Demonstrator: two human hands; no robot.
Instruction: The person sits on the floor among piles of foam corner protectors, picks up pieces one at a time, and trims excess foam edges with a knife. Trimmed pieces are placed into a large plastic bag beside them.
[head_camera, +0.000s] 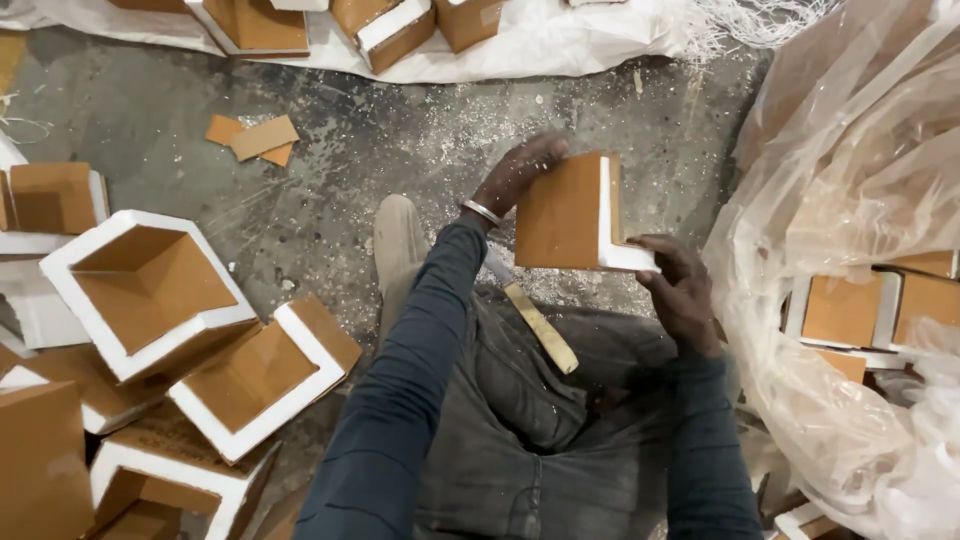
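I hold an L-shaped corner piece of white foam faced with brown cardboard in front of me, above my lap. My left hand grips its far left edge, a metal bangle on the wrist. My right hand holds its lower right corner from below. A flat tan strip, perhaps a blade or stick, lies across my thigh beneath the piece.
Several finished foam-and-cardboard corner pieces are stacked at the left. A clear plastic bag with more pieces bulges at the right. A white sheet with other pieces lies at the far edge. Cardboard scraps and foam crumbs litter the concrete floor.
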